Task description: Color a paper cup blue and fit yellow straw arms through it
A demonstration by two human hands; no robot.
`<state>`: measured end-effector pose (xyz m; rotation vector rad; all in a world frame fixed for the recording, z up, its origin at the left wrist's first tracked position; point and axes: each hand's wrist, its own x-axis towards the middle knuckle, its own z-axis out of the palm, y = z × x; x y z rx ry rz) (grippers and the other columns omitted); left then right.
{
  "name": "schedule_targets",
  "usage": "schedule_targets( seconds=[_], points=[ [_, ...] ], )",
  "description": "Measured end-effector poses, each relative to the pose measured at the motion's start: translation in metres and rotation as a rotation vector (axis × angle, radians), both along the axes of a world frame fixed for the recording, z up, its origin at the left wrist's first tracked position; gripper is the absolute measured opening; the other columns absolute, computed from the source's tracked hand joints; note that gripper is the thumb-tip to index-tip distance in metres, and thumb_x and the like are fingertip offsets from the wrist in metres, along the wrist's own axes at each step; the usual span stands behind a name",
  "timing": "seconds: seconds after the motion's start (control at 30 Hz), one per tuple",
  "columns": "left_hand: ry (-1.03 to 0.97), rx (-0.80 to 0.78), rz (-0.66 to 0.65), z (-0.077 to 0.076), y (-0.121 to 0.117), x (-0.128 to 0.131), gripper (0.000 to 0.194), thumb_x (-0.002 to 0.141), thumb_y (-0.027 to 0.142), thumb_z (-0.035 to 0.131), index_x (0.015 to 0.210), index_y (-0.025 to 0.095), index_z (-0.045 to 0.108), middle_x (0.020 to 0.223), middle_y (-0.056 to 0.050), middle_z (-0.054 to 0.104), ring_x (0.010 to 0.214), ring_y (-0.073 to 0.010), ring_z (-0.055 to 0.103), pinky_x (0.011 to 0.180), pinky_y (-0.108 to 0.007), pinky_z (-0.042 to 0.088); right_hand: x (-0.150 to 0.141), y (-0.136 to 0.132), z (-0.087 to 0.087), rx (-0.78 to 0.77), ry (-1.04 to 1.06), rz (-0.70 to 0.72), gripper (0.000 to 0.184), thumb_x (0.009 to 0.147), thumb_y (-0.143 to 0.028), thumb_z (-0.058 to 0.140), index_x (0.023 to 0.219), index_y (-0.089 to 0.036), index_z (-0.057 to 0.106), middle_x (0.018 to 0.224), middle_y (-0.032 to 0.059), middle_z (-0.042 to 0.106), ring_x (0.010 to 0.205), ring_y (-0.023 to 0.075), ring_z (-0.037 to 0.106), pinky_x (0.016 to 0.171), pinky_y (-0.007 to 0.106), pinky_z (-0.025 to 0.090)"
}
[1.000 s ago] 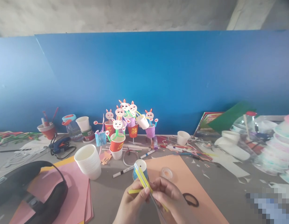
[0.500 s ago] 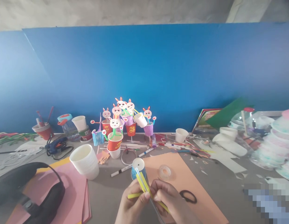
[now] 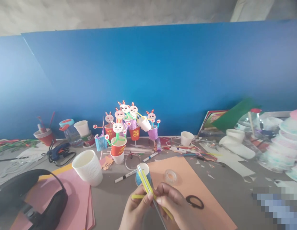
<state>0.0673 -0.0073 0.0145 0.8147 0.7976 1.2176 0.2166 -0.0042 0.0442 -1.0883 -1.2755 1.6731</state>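
My left hand (image 3: 140, 204) is closed, pinching narrow yellow strips (image 3: 145, 182) between thumb and fingers. A thin white-and-blue stick lies along the upper strip, which points up and away. My right hand (image 3: 173, 203) is also closed, its thumb and fingertips pressed on the lower part of the same bundle; a yellow end shows below them. A long grey piece slants down between the hands, its kind unclear. Just behind the strips stands an upturned blue-sided paper cup (image 3: 144, 168), partly covered by them. Rabbit-faced cup figures (image 3: 118, 127) stand farther back.
Orange paper (image 3: 208, 195) lies under a tape roll (image 3: 170, 176) and a black ring-shaped item (image 3: 194, 202). Stacked white cups (image 3: 88, 169), pink paper (image 3: 76, 195) and a black headset-like object (image 3: 52, 204) are left. A glue gun (image 3: 58, 151) sits farther back; paper scraps lie right.
The yellow strips have tilted slightly more upright, their tip moving up and left across the cup. Both hands keep their grip. The view has shifted slightly.
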Motion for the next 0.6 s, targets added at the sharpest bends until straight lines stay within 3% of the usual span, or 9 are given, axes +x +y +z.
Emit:
schedule_targets(
  seconds=[0.1, 0.17, 0.27, 0.43, 0.5, 0.6],
  points=[
    [-0.146, -0.079, -0.037, -0.003, 0.001, 0.000, 0.035, 0.072, 0.050, 0.084, 0.080, 0.017, 0.079, 0.066, -0.002, 0.063, 0.067, -0.0149, 0.053, 0.071, -0.028, 0.042, 0.003, -0.001, 0.006, -0.001, 0.042, -0.035, 0.021, 0.084, -0.039, 0.060, 0.076, -0.021, 0.052, 0.066, -0.0033, 0.055, 0.061, 0.0121, 0.048, 0.060, 0.022, 0.040],
    [-0.223, -0.126, -0.056, -0.003, 0.003, -0.002, 0.034, 0.071, 0.048, 0.085, 0.080, 0.016, 0.078, 0.067, -0.002, 0.064, 0.065, -0.0138, 0.055, 0.070, -0.027, 0.044, 0.004, 0.000, 0.005, 0.092, 0.026, -0.025, 0.022, 0.086, -0.039, 0.064, 0.079, -0.021, 0.054, 0.068, -0.0030, 0.056, 0.063, 0.0130, 0.051, 0.061, 0.022, 0.042],
    [-0.302, -0.190, -0.060, -0.003, 0.005, -0.002, 0.034, 0.070, 0.046, 0.087, 0.079, 0.015, 0.076, 0.068, -0.002, 0.065, 0.064, -0.0125, 0.056, 0.066, -0.025, 0.043, 0.005, 0.002, 0.000, 0.297, -0.057, -0.001, 0.019, 0.090, -0.040, 0.064, 0.087, -0.021, 0.058, 0.074, -0.0008, 0.060, 0.066, 0.0145, 0.056, 0.063, 0.023, 0.047],
    [-0.366, -0.193, -0.085, 0.000, 0.006, 0.000, 0.036, 0.066, 0.046, 0.090, 0.074, 0.015, 0.074, 0.061, 0.002, 0.057, 0.058, -0.0094, 0.050, 0.060, -0.022, 0.038, 0.005, 0.004, -0.003, 0.871, -0.290, -0.083, 0.007, 0.096, -0.023, 0.058, 0.098, -0.025, 0.065, 0.087, 0.0025, 0.065, 0.072, 0.0153, 0.061, 0.066, 0.022, 0.051],
    [-0.353, -0.178, -0.114, 0.005, 0.004, 0.001, 0.035, 0.068, 0.047, 0.088, 0.073, 0.015, 0.073, 0.060, 0.003, 0.055, 0.057, -0.0092, 0.049, 0.059, -0.022, 0.037, 0.006, 0.005, -0.003, 0.983, -0.319, -0.087, 0.010, 0.098, -0.020, 0.057, 0.098, -0.026, 0.065, 0.082, 0.0016, 0.063, 0.070, 0.0156, 0.061, 0.062, 0.022, 0.050],
    [-0.335, -0.165, -0.143, 0.014, 0.000, -0.001, 0.029, 0.074, 0.043, 0.086, 0.075, 0.016, 0.074, 0.063, 0.003, 0.056, 0.059, -0.0089, 0.049, 0.061, -0.021, 0.037, 0.008, 0.006, -0.001, 1.032, -0.318, -0.072, 0.012, 0.099, -0.019, 0.056, 0.104, -0.027, 0.064, 0.082, 0.0024, 0.065, 0.072, 0.0170, 0.064, 0.064, 0.023, 0.052]
  ],
)
